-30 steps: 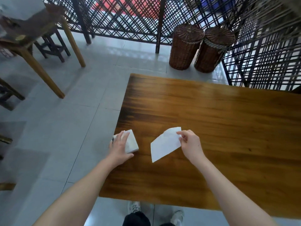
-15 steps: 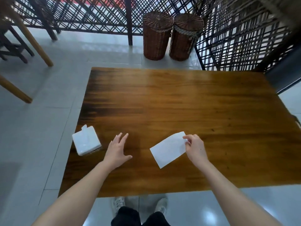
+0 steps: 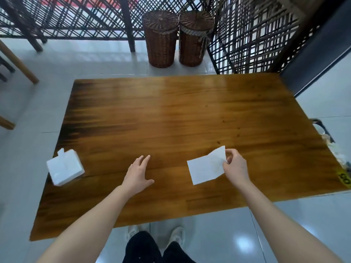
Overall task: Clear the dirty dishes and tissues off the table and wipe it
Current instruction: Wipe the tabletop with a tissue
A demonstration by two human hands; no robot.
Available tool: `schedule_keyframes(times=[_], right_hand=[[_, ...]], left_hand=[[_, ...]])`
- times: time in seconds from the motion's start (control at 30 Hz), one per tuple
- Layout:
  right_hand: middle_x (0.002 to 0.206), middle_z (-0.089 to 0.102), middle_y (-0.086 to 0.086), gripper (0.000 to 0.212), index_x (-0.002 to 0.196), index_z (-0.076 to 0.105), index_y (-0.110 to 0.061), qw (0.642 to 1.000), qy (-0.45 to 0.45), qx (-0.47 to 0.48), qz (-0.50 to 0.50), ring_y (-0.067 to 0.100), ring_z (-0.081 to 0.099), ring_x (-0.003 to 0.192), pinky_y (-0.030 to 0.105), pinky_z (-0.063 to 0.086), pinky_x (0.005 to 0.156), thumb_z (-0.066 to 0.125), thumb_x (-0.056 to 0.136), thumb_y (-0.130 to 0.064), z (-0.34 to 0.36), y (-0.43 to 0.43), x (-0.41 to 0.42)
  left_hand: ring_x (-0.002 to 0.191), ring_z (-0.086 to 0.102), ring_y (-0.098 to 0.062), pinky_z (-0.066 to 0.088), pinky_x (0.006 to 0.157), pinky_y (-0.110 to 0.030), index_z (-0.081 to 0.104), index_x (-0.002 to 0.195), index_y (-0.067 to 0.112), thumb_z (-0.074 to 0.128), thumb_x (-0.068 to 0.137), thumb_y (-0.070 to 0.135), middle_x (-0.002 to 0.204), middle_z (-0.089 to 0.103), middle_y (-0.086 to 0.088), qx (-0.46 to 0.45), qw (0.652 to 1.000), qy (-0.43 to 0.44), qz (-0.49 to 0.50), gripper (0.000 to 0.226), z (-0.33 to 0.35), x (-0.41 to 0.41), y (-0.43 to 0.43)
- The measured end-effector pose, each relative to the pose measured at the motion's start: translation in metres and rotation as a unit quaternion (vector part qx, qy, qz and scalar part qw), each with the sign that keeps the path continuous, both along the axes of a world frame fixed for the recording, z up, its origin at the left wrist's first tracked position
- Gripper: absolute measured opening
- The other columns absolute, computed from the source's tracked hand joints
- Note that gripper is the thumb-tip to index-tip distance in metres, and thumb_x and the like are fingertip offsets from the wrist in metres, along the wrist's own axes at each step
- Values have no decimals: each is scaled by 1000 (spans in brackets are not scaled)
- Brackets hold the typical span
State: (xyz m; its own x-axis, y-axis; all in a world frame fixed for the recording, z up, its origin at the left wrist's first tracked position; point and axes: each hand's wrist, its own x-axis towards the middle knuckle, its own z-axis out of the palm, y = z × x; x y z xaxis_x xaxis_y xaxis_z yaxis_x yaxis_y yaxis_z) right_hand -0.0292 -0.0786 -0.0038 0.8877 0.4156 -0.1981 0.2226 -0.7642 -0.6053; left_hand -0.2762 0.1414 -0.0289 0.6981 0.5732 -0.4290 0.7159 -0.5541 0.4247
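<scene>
Glossy wooden table (image 3: pixel 171 111), thin rectangular tissue (image 3: pixel 206 168)

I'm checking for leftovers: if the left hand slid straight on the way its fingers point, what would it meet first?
Nothing that shows: the left hand points across the bare table towards its far edge; the tissue pack lies off to its left.

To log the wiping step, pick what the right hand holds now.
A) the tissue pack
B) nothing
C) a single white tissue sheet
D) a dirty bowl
C: the right hand pinches the edge of a single white tissue sheet over the table, while the tissue pack lies apart near the table's left edge.
</scene>
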Motion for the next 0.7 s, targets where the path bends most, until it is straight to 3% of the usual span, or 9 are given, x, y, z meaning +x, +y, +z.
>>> schedule_keyframes(times=[0.17,0.27,0.4,0.7], right_hand=[[81,56,-8,36,119,57,-19,999,28,-23,12,10,57,69,11,43,53,63,86,-5,-8,-9,-8],[92,59,-9,28,114,61,-19,997,48,-40,41,5,56,74,8,40,56,64,87,-12,-17,-4,-18],[98,59,-5,27,115,61,-18,995,65,-55,60,9,57,85,23,54,75,64,89,-18,-26,4,-26],[126,53,1,29,122,57,-20,994,47,-82,62,14,55,109,23,48,87,58,93,-17,-43,12,-28]], left_hand=[[145,16,-27,26,116,-42,6,154,26,75,80,35,160,12,-4,0,999,3,-33,102,4,20,-7],[146,14,-27,24,117,-42,4,154,26,75,80,35,160,12,-4,-3,999,-3,-42,103,5,25,-1],[146,15,-27,24,117,-42,5,154,25,75,80,35,160,12,-5,-4,998,4,-60,102,1,31,8],[146,13,-26,21,118,-41,5,153,28,74,81,36,160,10,-4,-29,995,15,-90,99,-20,43,16]])
